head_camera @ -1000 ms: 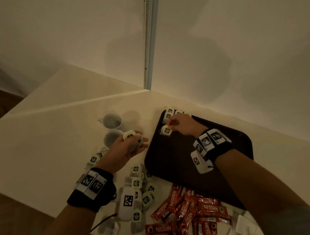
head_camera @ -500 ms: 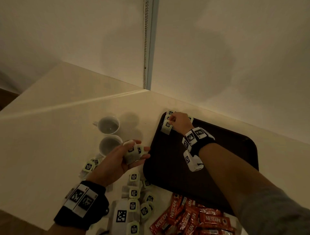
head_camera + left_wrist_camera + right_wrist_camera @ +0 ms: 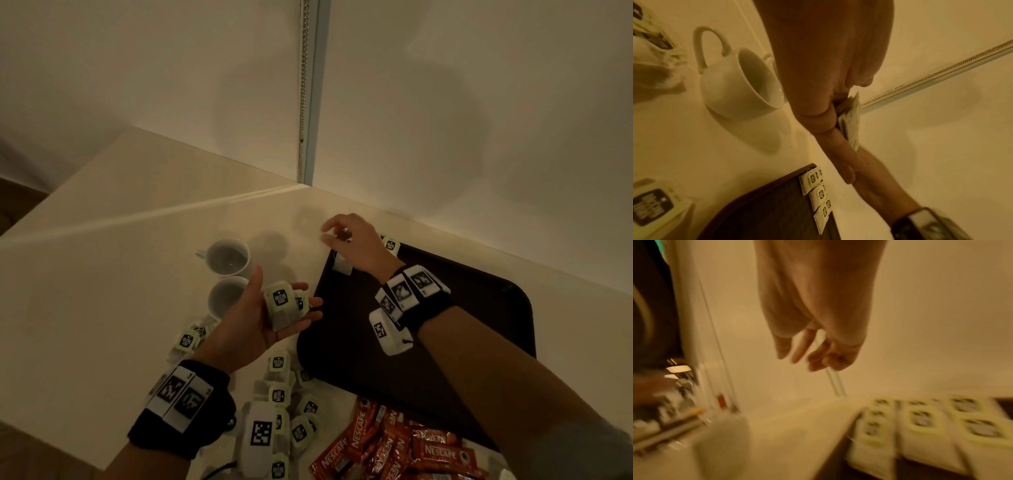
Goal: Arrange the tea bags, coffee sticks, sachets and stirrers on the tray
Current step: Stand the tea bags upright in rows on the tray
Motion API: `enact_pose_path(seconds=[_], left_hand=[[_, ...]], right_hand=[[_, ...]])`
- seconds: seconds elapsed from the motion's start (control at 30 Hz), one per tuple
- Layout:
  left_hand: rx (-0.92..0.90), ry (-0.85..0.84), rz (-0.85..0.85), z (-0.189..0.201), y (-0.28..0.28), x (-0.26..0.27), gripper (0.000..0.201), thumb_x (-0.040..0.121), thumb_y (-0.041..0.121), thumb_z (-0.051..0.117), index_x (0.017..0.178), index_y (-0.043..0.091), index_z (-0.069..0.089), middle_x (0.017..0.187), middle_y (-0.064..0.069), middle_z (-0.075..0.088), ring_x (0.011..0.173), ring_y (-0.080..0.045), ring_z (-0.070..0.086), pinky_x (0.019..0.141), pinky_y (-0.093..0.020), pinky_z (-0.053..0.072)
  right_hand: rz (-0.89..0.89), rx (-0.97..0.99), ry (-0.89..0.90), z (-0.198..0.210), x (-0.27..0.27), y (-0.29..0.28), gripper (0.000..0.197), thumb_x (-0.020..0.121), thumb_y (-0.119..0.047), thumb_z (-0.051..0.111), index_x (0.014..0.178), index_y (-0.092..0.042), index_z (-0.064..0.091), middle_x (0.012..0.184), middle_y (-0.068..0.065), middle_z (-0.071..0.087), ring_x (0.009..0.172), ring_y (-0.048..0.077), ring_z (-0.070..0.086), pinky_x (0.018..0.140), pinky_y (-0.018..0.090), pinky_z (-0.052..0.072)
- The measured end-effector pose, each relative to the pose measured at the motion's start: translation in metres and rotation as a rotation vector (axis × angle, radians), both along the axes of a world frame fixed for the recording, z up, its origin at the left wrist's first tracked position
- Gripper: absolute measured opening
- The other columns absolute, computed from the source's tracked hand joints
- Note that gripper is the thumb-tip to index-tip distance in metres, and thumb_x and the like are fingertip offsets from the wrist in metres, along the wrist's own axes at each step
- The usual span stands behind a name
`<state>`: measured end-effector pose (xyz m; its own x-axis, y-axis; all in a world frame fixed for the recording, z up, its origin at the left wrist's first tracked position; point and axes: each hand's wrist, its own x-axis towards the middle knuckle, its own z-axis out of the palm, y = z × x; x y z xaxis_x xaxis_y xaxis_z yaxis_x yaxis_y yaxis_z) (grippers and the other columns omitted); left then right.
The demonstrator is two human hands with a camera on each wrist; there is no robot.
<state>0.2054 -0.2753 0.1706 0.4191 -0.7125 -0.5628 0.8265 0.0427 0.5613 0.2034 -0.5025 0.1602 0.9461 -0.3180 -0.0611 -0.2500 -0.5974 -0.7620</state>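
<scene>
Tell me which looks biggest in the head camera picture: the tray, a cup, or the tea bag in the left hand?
1. Dark tray, easily largest.
2. Far white cup.
3. Held tea bag, smallest, though nearer the camera.

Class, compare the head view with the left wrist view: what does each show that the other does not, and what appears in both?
Only the head view shows the red coffee sticks, the loose tea bags on the table and the left hand's open palm. Only the left wrist view shows the row of tea bags on the tray uncovered. Both show the white cups, the dark tray and the held tea bags.
</scene>
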Motion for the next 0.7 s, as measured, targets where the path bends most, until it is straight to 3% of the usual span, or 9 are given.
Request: enact_pose_path(seconds=[0.07, 0.17, 0.27, 0.4, 0.5, 0.6, 0.7], left_hand=[[-0.001, -0.019, -0.013, 0.004, -0.004, 0.002, 0.087, 0.075, 0.072, 0.027, 0.124, 0.007, 0.055, 0.119, -0.022, 0.064, 0.109, -0.035, 0.063, 0.093, -0.039, 0.050], [-0.043, -0.049, -0.022, 0.012, -0.011, 0.004, 0.079, 0.084, 0.072, 0.020, 0.124, 0.014, 0.055, 0.122, -0.018, 0.063, 0.114, -0.037, 0.059, 0.100, -0.042, 0.045], [-0.083, -0.079, -0.041, 0.019, -0.020, 0.005, 0.080, 0.087, 0.071, 0.015, 0.127, 0.013, 0.053, 0.127, -0.014, 0.062, 0.116, -0.038, 0.058, 0.100, -0.041, 0.045], [-0.097, -0.157, -0.004, 0.022, -0.024, 0.005, 0.071, 0.080, 0.069, 0.033, 0.127, 0.020, 0.054, 0.130, -0.014, 0.060, 0.118, -0.033, 0.057, 0.094, -0.039, 0.052], [-0.112, -0.277, 0.130, 0.022, -0.023, 0.007, 0.048, 0.079, 0.044, 0.061, 0.118, 0.016, 0.059, 0.115, -0.005, 0.066, 0.110, -0.027, 0.062, 0.083, -0.033, 0.055], [-0.034, -0.447, 0.252, 0.028, -0.028, 0.010, 0.012, 0.080, 0.014, 0.067, 0.091, 0.015, 0.065, 0.092, -0.004, 0.070, 0.095, -0.019, 0.066, 0.074, -0.026, 0.054], [-0.007, -0.662, 0.261, 0.037, -0.034, 0.012, 0.022, 0.084, 0.000, 0.064, 0.081, 0.022, 0.068, 0.082, -0.001, 0.067, 0.085, -0.015, 0.065, 0.067, -0.023, 0.052]], right_hand=[[0.270, 0.123, -0.025, 0.031, -0.010, 0.027, 0.014, 0.084, -0.022, 0.070, 0.097, -0.015, 0.068, 0.095, -0.004, 0.062, 0.081, 0.005, 0.055, 0.069, 0.009, 0.041], [0.485, 0.123, -0.036, 0.051, -0.021, 0.050, 0.024, 0.075, -0.024, 0.078, 0.096, -0.018, 0.069, 0.093, -0.004, 0.062, 0.085, 0.008, 0.057, 0.067, 0.008, 0.040], [0.506, 0.049, -0.052, 0.053, -0.018, 0.053, 0.024, 0.074, -0.022, 0.079, 0.094, -0.013, 0.070, 0.090, -0.002, 0.060, 0.080, 0.006, 0.056, 0.072, 0.018, 0.046], [0.450, 0.094, -0.099, 0.064, -0.016, 0.049, 0.014, 0.082, -0.017, 0.071, 0.093, -0.009, 0.073, 0.082, -0.007, 0.063, 0.074, 0.002, 0.058, 0.068, 0.008, 0.040], [0.399, 0.076, -0.144, 0.081, -0.013, 0.043, 0.012, 0.082, -0.018, 0.071, 0.092, -0.012, 0.073, 0.077, -0.010, 0.068, 0.071, 0.001, 0.062, 0.067, 0.007, 0.041], [0.308, 0.073, -0.218, 0.096, -0.009, 0.038, 0.012, 0.077, -0.020, 0.076, 0.085, -0.011, 0.071, 0.072, -0.006, 0.069, 0.065, 0.001, 0.061, 0.065, 0.007, 0.042], [0.315, 0.079, -0.233, 0.107, -0.010, 0.039, 0.014, 0.077, -0.018, 0.076, 0.084, -0.009, 0.070, 0.072, 0.000, 0.069, 0.064, 0.003, 0.061, 0.065, 0.012, 0.046]])
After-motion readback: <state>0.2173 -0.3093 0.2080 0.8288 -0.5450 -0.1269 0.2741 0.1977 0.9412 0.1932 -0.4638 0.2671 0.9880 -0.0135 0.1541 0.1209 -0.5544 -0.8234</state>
